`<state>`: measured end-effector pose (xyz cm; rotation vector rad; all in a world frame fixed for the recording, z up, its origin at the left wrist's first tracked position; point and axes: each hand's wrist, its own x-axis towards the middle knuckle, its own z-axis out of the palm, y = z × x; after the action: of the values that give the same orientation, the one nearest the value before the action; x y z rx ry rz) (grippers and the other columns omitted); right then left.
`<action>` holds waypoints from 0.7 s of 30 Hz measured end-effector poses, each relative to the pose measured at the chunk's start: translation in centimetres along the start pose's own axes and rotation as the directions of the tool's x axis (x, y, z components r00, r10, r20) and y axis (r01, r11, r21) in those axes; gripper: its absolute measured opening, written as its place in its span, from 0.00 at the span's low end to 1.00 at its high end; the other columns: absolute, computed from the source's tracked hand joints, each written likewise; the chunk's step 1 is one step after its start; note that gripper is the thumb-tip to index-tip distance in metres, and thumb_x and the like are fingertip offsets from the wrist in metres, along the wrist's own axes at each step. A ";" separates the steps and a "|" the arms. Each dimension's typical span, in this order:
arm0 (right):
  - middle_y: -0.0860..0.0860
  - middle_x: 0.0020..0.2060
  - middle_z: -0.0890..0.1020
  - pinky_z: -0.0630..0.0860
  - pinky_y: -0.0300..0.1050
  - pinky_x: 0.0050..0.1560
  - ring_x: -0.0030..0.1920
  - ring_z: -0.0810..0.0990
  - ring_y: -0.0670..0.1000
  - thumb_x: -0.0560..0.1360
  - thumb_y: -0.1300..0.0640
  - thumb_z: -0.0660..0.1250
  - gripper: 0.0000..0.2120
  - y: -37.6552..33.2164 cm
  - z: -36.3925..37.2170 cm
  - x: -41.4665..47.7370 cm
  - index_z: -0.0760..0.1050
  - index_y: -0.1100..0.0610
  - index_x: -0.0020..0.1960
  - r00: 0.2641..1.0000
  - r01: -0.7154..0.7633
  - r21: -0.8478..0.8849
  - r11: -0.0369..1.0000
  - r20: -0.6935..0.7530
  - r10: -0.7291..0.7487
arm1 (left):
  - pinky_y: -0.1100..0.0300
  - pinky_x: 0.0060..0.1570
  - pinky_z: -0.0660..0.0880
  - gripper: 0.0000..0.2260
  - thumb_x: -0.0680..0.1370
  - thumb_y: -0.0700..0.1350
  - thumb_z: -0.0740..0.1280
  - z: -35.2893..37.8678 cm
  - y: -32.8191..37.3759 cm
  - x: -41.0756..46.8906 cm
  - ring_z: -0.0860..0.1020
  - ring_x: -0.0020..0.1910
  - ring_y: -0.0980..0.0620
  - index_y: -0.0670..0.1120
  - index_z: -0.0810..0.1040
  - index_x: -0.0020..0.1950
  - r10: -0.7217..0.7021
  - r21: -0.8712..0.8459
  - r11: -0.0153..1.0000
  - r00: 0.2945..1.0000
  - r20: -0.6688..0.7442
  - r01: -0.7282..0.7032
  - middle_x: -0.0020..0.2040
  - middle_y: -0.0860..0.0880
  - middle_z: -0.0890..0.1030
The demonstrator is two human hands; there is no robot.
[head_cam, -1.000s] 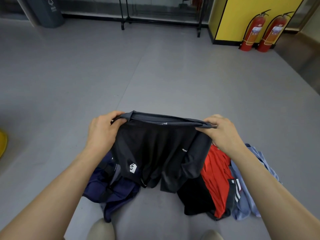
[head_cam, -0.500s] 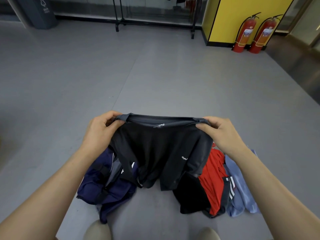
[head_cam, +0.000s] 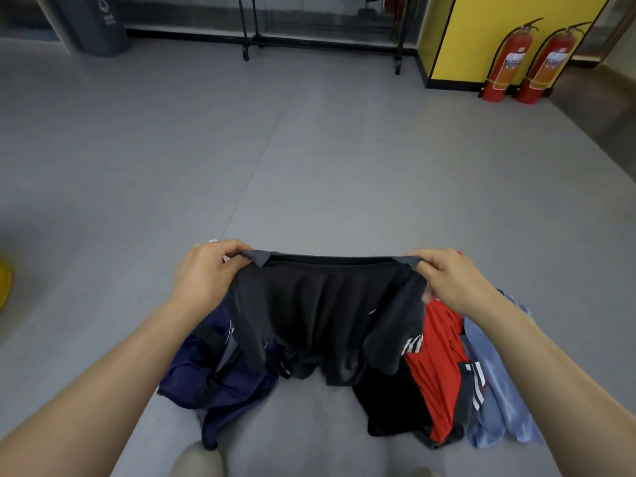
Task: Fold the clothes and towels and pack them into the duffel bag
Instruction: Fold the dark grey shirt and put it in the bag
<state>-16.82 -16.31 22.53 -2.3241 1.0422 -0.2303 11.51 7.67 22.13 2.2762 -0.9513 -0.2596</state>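
Left hand (head_cam: 206,273), right hand (head_cam: 447,280) extended forward, each grip pinching dark shirt (head_cam: 323,311) top edge.

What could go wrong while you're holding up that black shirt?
The black shirt is only pinched at its top corners by the left hand and right hand, so a corner might slip. Its bottom hangs bunched over the navy duffel bag and red garment, so it may snag or fold crooked.
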 end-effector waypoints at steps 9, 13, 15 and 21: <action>0.54 0.44 0.82 0.70 0.48 0.49 0.53 0.79 0.61 0.81 0.54 0.58 0.13 -4.4 -4.4 10.3 0.81 0.54 0.54 0.905 0.140 0.023 0.990 -0.408 -0.119 | 0.56 0.44 0.76 0.10 0.81 0.40 0.68 -1.8 4.5 13.2 0.76 0.38 0.50 0.51 0.79 0.42 -0.011 -0.474 0.881 1.000 -0.015 0.003 0.35 0.52 0.77; 0.47 0.44 0.83 0.77 0.54 0.49 0.46 0.80 0.49 0.81 0.50 0.58 0.13 -7.0 -9.8 10.9 0.81 0.49 0.54 0.766 0.297 -0.033 0.954 -0.589 -0.259 | 0.60 0.44 0.73 0.05 0.78 0.48 0.67 -5.3 8.7 15.9 0.76 0.38 0.61 0.55 0.82 0.43 0.178 -0.315 0.906 0.929 -0.324 -0.284 0.36 0.60 0.80; 0.45 0.46 0.84 0.77 0.49 0.48 0.46 0.79 0.45 0.82 0.50 0.58 0.14 -6.9 -11.2 9.4 0.81 0.47 0.59 0.724 0.355 -0.116 0.927 -0.593 -0.352 | 0.64 0.46 0.74 0.07 0.78 0.49 0.66 -5.8 9.2 15.2 0.77 0.39 0.65 0.52 0.83 0.50 0.241 -0.235 0.902 0.874 -0.423 -0.363 0.41 0.58 0.81; 0.53 0.52 0.86 0.80 0.55 0.44 0.42 0.85 0.60 0.82 0.52 0.61 0.15 -0.6 -7.4 3.0 0.80 0.49 0.65 0.715 0.353 -0.341 0.871 -0.503 -0.487 | 0.68 0.48 0.68 0.08 0.79 0.45 0.67 -1.3 4.6 8.2 0.75 0.45 0.58 0.45 0.84 0.53 0.415 -0.001 0.892 0.818 -0.398 -0.452 0.45 0.54 0.81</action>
<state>-17.16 -21.37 28.68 -2.7573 0.7889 -1.1202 15.32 0.21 26.63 1.8541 -1.1754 0.3314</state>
